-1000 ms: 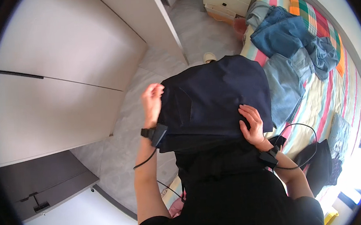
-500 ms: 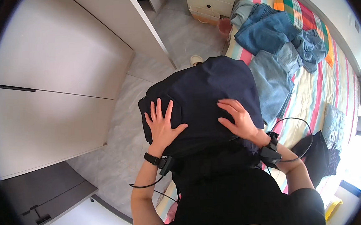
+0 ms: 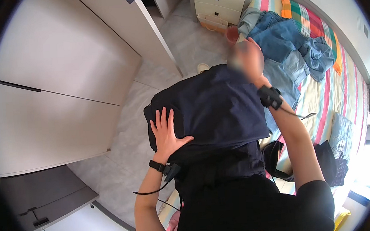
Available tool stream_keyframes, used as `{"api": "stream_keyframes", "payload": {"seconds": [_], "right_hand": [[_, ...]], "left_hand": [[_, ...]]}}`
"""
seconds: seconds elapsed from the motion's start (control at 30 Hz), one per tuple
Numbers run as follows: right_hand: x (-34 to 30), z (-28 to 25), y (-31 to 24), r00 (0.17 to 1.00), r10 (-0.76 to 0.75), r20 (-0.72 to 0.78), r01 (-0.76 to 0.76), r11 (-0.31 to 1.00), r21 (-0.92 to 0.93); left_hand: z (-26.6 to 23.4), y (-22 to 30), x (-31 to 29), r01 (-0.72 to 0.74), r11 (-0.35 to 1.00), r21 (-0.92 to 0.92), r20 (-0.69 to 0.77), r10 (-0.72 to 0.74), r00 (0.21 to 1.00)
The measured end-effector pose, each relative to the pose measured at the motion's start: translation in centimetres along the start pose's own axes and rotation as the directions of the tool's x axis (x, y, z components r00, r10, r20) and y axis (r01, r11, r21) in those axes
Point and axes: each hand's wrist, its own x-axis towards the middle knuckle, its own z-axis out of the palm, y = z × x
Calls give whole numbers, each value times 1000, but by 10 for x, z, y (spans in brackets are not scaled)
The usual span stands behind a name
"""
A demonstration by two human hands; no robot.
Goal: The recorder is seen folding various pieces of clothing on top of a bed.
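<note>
A large dark navy cloth item (image 3: 218, 106) lies spread over my lap. It looks like a folded garment, but its exact kind is not clear. My left hand (image 3: 165, 134) rests flat on its left part, fingers spread and thumb out to the right. At the far right corner of the navy cloth is my right hand (image 3: 246, 62), close to the blue jeans (image 3: 280, 36) on the bed. A blur covers most of that hand, so its fingers and anything in them cannot be made out. Each wrist wears a black strapped device with a cable.
On my right, the striped bed (image 3: 321, 95) holds more denim, a checkered pillow (image 3: 311, 23), a packaged blue item (image 3: 341, 134) and a black bag (image 3: 325, 161). A drawer cabinet (image 3: 220, 3) stands ahead. Pale wardrobe doors (image 3: 59, 90) line the left, beside the grey tile floor (image 3: 126, 136).
My right hand has moved up and away from the near right part of the navy cloth to its far right corner. My left hand stays flat on the cloth.
</note>
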Motion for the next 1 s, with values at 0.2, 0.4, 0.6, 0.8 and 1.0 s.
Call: {"api": "stream_keyframes", "payload": {"seconds": [0.2,0.4,0.6,0.8,1.0], "right_hand": [[-78,-68,-135,419,-817,395,362,550,753],[-30,19,11,862,190,470,-67,962,-266],[-27,-50,-24,944,-108,313,5,950,312],[-154,-116,-78,670,-554,494,180,767,616],[-176,-117,-86,787,-422,450,156,842,517]], "left_hand": [[5,0,-1,-30,999,-10,-17,30,999],[2,8,3,-51,999,-10,-42,50,998],[2,-5,-4,-15,1000,-21,-33,15,999],[-5,-1,6,-32,999,-3,67,32,997],[-33,83,71,-559,809,-180,-47,560,827]]}}
